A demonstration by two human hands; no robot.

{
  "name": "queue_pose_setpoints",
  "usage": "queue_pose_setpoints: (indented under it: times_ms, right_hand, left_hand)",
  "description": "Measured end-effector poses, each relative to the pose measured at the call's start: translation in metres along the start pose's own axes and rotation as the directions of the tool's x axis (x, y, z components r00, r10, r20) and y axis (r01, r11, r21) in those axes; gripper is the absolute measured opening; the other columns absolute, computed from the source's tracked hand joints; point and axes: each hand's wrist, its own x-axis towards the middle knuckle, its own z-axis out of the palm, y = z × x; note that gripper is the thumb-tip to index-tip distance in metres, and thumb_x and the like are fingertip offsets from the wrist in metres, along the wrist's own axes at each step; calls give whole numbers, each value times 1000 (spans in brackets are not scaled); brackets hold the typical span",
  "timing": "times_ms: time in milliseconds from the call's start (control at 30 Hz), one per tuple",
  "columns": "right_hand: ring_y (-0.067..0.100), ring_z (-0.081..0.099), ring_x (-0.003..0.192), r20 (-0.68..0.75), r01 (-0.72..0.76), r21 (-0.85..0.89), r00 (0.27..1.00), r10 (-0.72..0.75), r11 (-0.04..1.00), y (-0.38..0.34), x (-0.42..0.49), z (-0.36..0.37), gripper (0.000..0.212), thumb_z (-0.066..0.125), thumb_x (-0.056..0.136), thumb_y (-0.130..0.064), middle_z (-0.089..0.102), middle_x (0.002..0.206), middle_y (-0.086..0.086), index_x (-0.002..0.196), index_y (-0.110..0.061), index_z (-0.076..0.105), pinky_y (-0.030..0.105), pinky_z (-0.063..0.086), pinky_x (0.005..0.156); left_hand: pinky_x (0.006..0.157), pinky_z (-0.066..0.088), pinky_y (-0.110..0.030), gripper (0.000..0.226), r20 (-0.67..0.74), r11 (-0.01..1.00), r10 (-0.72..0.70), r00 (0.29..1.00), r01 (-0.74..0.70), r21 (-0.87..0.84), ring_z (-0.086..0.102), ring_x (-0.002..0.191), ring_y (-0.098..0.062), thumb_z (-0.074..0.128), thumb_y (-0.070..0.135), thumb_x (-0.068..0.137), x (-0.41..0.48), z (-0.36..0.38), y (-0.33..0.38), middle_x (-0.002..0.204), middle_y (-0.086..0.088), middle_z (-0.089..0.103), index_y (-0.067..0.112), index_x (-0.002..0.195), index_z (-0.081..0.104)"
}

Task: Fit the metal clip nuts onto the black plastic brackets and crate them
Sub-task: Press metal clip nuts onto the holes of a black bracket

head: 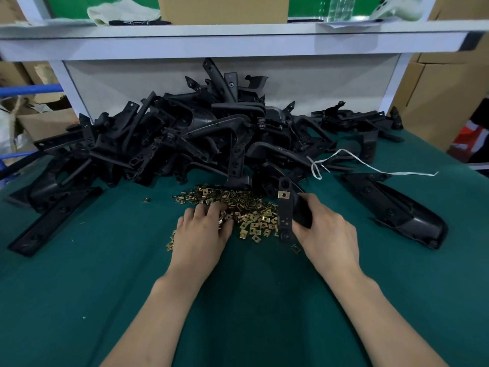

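A heap of brass-coloured metal clip nuts lies on the green table in front of me. My left hand rests palm down on the heap's left side, fingers curled into the nuts; whether it holds one is hidden. My right hand grips a black plastic bracket upright beside the heap. One clip nut sits fitted near the bracket's upper end. A big pile of black brackets fills the table behind the nuts.
A long black bracket lies to the right and another to the left. A white string trails over the pile's right side. A white shelf overhangs the back. Cardboard boxes stand at right.
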Motion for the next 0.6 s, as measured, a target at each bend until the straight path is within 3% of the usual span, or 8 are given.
queue_pose_setpoints:
  times_ms: [167, 333, 600]
  right_hand:
    - [29, 67, 76, -6, 7, 8, 1000, -7, 1000, 0, -1, -1, 34, 59, 89, -52, 70, 90, -11, 117, -33, 54, 34, 39, 59]
    - [29, 67, 76, -9, -1, 35, 1000, 1, 999, 0, -1, -2, 38, 54, 88, -55, 70, 89, -10, 118, -31, 55, 36, 45, 61]
    - [28, 66, 73, -7, -7, 49, 1000, 8, 999, 1, 0, 0, 39, 46, 87, -60, 68, 87, -12, 116, -35, 53, 34, 40, 61]
  left_hand:
    - [92, 45, -41, 35, -48, 997, -17, 999, 14, -75, 54, 110, -29, 54, 42, 100, 3, 0, 2, 113, -6, 66, 19, 126, 58]
    - [75, 45, -38, 27, -107, 990, -54, 993, 40, -132, 55, 105, -26, 56, 37, 100, 1, -5, 3, 106, -2, 69, 16, 117, 62]
    - [78, 40, -37, 17, -130, 971, -79, 988, 47, -233, 57, 98, -26, 59, 22, 99, -2, -5, 4, 107, 0, 69, 16, 115, 60]
